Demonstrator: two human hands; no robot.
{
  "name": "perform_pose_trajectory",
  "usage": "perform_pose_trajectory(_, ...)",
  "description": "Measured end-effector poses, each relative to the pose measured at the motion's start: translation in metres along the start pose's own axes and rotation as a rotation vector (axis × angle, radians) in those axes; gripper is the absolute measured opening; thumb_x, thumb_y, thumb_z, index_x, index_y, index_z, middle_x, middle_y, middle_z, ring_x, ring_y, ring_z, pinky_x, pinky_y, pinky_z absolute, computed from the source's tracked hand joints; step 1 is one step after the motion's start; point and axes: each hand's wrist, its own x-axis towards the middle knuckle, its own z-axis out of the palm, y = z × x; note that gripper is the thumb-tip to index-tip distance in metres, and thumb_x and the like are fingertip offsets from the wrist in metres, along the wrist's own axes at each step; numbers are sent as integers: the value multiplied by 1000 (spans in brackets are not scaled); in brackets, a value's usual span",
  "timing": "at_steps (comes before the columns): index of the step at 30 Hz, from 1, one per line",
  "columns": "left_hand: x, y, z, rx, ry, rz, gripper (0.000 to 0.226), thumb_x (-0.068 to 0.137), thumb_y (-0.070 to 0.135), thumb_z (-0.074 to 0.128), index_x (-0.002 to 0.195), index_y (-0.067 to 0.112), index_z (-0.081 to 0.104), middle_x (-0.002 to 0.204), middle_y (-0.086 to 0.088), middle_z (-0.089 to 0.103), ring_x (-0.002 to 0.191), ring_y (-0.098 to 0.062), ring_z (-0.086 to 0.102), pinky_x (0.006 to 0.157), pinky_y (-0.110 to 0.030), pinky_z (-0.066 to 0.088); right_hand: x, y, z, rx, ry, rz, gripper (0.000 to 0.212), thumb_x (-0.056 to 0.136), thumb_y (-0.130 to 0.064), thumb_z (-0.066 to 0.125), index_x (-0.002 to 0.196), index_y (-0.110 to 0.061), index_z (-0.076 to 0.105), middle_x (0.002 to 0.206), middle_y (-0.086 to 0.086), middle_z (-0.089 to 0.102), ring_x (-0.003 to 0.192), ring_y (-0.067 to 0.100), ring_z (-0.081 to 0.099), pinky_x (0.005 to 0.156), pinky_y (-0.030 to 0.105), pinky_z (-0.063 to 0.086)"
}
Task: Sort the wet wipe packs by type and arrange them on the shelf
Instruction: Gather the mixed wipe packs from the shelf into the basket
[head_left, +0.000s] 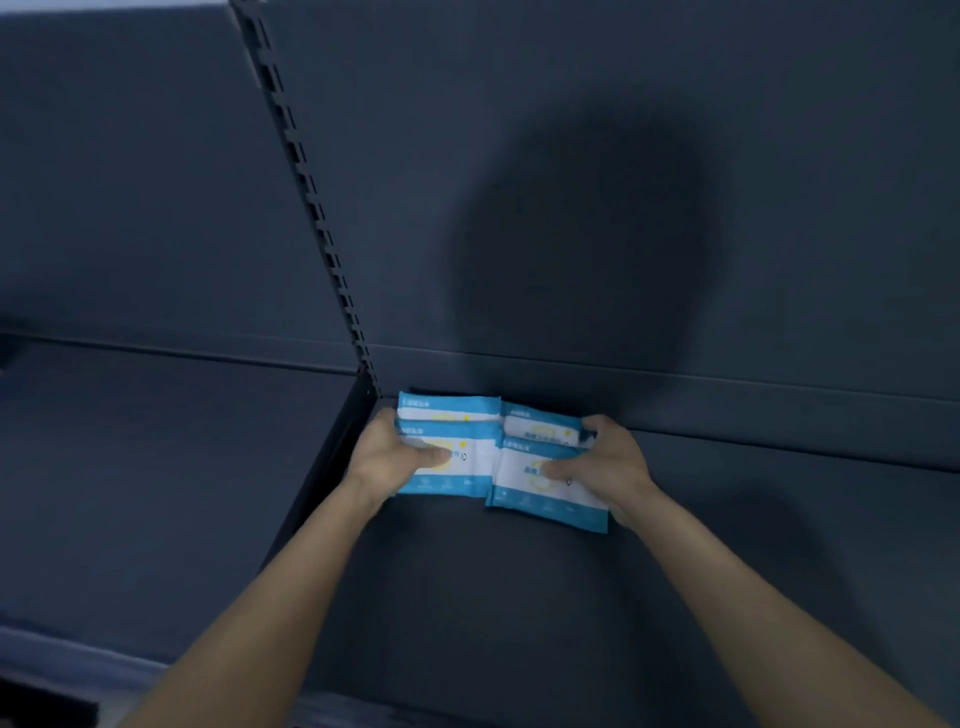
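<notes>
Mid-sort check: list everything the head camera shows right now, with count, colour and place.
wipe packs: four visible, blue and white, two side-by-side pairs in the shelf's back left corner
shelf: one, dark grey, under the packs
slotted post: one, dark, rising from that corner
back panel: one, dark grey, behind the shelf
left hand: one, grips the left front pack, thumb on top
right hand: one, grips the right front pack, thumb on top

The packs (493, 457) sit in the shelf's (519, 597) back-left corner against the slotted upright (332, 260).
</notes>
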Motion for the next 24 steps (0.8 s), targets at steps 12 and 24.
perform_pose_trajectory(12,-52,13,-12,-144,334,172,41,73,2,79,90,26,51,99,3,70,92,-16,68,85,-40,56,-28,-40,23,152,-74,-284,44,69,-5,80,101,-18,53,97,1,65,81,13,65,67,26,53)
perform_pose_trajectory(24,-173,-19,-93,-208,845,236,41,75,3,76,93,33,55,89,18,69,81,3,66,71,-19,54,-114,-90,119,195,-450,-506,35,73,-3,78,89,-27,57,91,-6,69,81,9,69,69,28,57)
